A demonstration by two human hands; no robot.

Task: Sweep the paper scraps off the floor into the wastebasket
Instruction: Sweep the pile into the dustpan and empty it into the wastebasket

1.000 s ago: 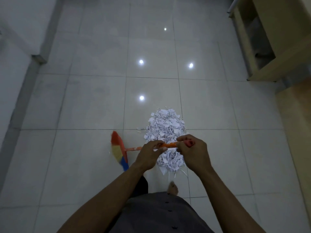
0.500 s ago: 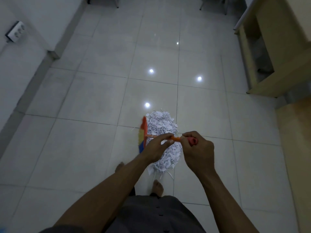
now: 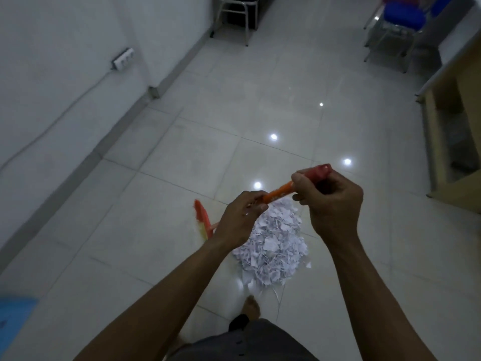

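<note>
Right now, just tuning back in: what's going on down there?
A person holds a broom in both hands: the right hand grips its red top end, the left hand the orange handle lower down. The bristle head is down at the tiled floor, just left of a heaped pile of paper scraps. No wastebasket is in view.
</note>
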